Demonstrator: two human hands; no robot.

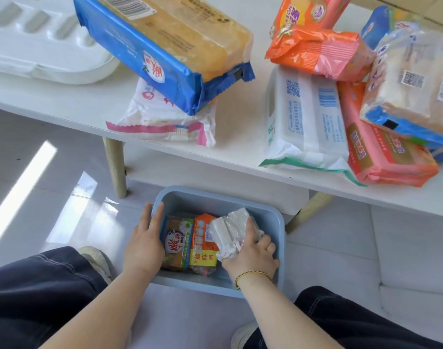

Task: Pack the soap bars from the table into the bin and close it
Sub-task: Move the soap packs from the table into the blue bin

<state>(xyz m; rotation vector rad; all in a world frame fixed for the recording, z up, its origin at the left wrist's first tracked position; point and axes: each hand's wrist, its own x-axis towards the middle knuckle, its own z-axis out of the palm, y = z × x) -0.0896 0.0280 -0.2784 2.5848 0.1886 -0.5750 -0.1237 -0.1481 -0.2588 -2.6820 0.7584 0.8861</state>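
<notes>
Down on the grey floor, between the person's knees, sits a blue bin (pixel 278 222) with no lid on it. The left hand (pixel 145 245) lies flat over the bin's left rim, fingers stretched along the edge and gripping nothing but that wall. The right hand (pixel 253 250), with a thin gold bracelet (pixel 250 274) at the wrist, is closed around a white soap bar in clear wrap (pixel 230 229), holding it tilted inside the bin at the right side. Two packed bars already lie on the bin's floor side by side: a brown and green one (pixel 177 245) on the left and an orange and yellow one (pixel 202 245) touching it, partly under the white bar. Above, on the white table (pixel 64 104), more soap packs wait: a big blue and yellow pack (pixel 170 46) resting on a white and pink one (pixel 165 119), and to the right a heap of orange, white, pink and blue packs (pixel 354 96). A white plastic lid (pixel 39 46) lies at the table's far left.
</notes>
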